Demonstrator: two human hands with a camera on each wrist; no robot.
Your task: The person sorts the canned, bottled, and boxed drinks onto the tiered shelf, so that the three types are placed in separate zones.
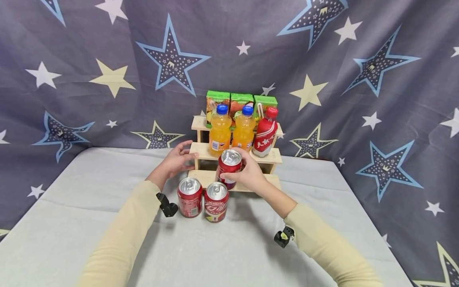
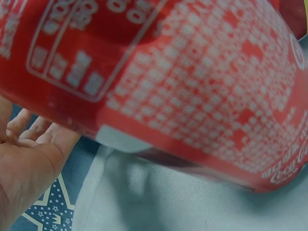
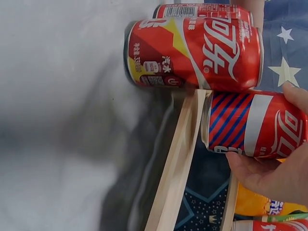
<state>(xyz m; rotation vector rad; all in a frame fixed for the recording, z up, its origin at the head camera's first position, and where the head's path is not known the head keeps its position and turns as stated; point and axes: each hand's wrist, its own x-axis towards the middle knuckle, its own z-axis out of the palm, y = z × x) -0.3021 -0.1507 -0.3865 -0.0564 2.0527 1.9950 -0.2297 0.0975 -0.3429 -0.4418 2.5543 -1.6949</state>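
Observation:
My right hand point(image 1: 250, 172) grips a red cola can point(image 1: 230, 167) between thumb and fingers, upright over the lowest tier of a stepped wooden rack point(image 1: 263, 181). In the right wrist view, the can's striped base point(image 3: 231, 120) is at that tier; I cannot tell whether it touches the wood. At the rack's left end, my left hand point(image 1: 175, 161) is held with fingers spread, a fingertip against the middle tier's side. Two more red cola cans, one on the left point(image 1: 190, 198) and one on the right point(image 1: 216, 202), stand on the cloth before the rack. The left can fills most of the left wrist view.
On the middle tier stand two orange drink bottles point(image 1: 220, 131) point(image 1: 244, 128) with blue caps and a red bottle point(image 1: 265, 133). Green juice boxes point(image 1: 217, 97) line the top tier behind them. A star-patterned curtain point(image 1: 251, 65) hangs behind the grey-white table cloth point(image 1: 201, 255).

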